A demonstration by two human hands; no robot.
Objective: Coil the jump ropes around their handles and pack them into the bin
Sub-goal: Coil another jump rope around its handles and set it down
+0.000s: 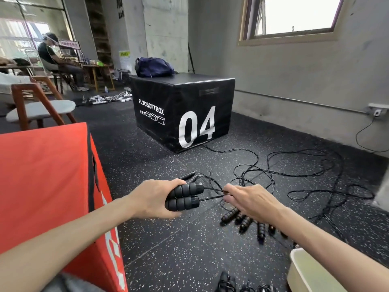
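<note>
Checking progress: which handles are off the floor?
The pair of handles gripped in the left hand; all other handles lie loose on the floor.

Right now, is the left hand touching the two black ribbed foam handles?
Touching. The head view shows the left hand wrapped around both black ribbed foam handles.

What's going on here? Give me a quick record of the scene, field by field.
Setting: gym floor of dark speckled rubber
Left hand: gripping a pair of black handles side by side
Right hand: pinching the cord that runs from those handles
Loose ropes: tangled on the floor ahead
Spare handles: lying on the floor under the right hand
Bin: pale, bottom right, contents not visible
Nearby: black box marked 04, red box at left
</note>
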